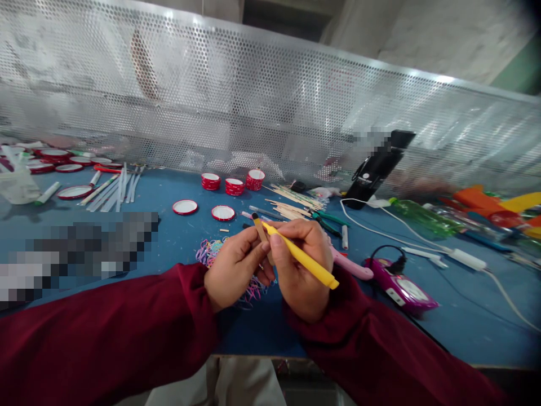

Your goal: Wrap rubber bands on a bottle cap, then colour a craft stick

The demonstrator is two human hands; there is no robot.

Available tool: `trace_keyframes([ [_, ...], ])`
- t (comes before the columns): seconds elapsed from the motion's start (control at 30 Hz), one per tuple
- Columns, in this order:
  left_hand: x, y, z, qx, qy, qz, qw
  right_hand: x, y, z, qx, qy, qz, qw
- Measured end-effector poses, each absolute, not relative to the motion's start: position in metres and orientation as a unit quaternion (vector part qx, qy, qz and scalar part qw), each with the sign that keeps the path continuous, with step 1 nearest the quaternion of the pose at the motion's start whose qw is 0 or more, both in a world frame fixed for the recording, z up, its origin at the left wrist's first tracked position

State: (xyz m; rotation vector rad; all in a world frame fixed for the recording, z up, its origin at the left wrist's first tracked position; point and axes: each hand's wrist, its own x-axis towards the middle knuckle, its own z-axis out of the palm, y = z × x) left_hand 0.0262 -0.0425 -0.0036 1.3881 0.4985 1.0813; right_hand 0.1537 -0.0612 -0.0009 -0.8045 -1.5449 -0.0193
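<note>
My left hand (pixel 230 270) pinches a flat wooden craft stick (pixel 258 225), held tilted with its dark tip upward. A yellow marker pen (pixel 308 261) lies in the grip of my right hand (pixel 305 282), its front end close to the stick; whether the two touch, I cannot tell. Under both hands spreads a tangle of colourful rubber bands (pixel 204 251), partly hidden by the fingers. Just right of my right hand, a pink handle (pixel 355 266) sticks out from behind the wrist, the rest of it covered.
Red ringed lids (pixel 223 212) and stacked red rolls (pixel 234 186) stand ahead. Wooden sticks (pixel 291 198) and green-handled pliers (pixel 333 223) lie beyond my hands. Clear glue sticks (pixel 112 194) are at left. A purple power socket (pixel 408 287) with cables sits right. A perforated metal screen (pixel 253 101) closes the back.
</note>
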Motion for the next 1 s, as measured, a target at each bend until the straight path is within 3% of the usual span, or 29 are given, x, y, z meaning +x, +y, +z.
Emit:
trace_keyframes([
  [0.2,0.0264,-0.0427,-0.0038,0.603,0.218,0.469,0.607,0.1523,-0.0607,-0.0008,-0.325,-0.686,0.034,0.650],
  [1.0,0.0255,-0.0437,-0.0026,0.610,0.223,0.467,0.600,0.1525,-0.0625,-0.0001,-0.342,-0.686,0.015,0.642],
])
